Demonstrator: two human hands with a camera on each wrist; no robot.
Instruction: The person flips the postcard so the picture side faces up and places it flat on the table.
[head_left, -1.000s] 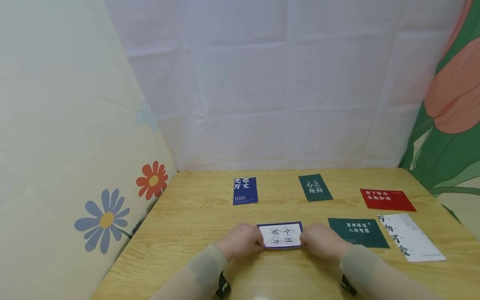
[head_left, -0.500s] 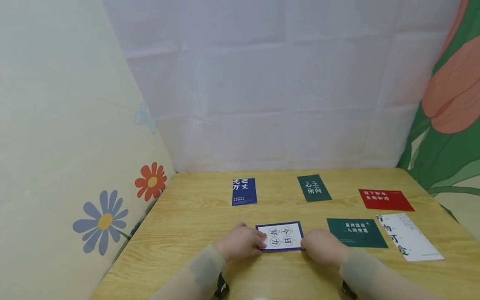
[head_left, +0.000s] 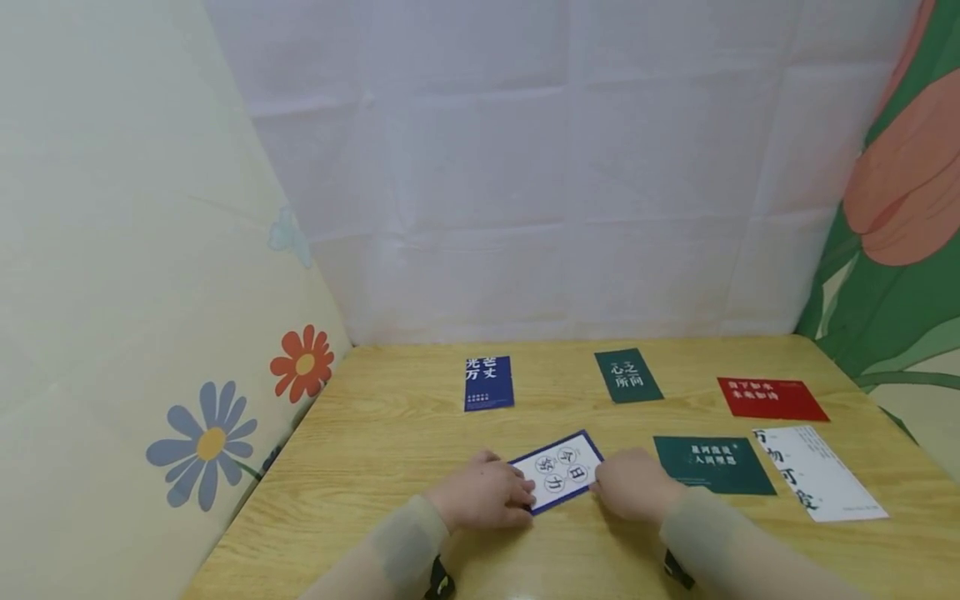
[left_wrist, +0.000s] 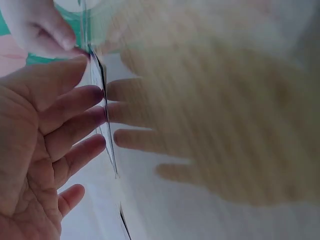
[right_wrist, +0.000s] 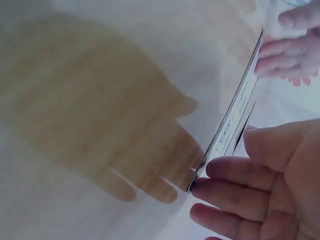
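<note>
A white card with a dark blue border and circled black characters (head_left: 558,472) lies slanted on the wooden table, between the two hands. My left hand (head_left: 486,492) rests at its left end, fingertips on the edge. In the left wrist view, the fingers (left_wrist: 75,120) are loosely extended and the thumb stands off the card. At the opposite end, my right hand (head_left: 636,485) touches the near right corner. The right wrist view shows those fingers (right_wrist: 235,192) relaxed against the card's edge, with the thumb apart from it.
Farther back lie a blue card (head_left: 489,385), a green card (head_left: 630,377) and a red card (head_left: 774,400). Close by on the right are another green card (head_left: 715,467) and a white card (head_left: 821,475). A white cloth (head_left: 570,208) hangs behind the table (head_left: 390,450).
The blue-bordered card has turned counter-clockwise, its right end swinging away from me. My left fingers have spread onto its edge, and my right hand has shifted slightly left.
</note>
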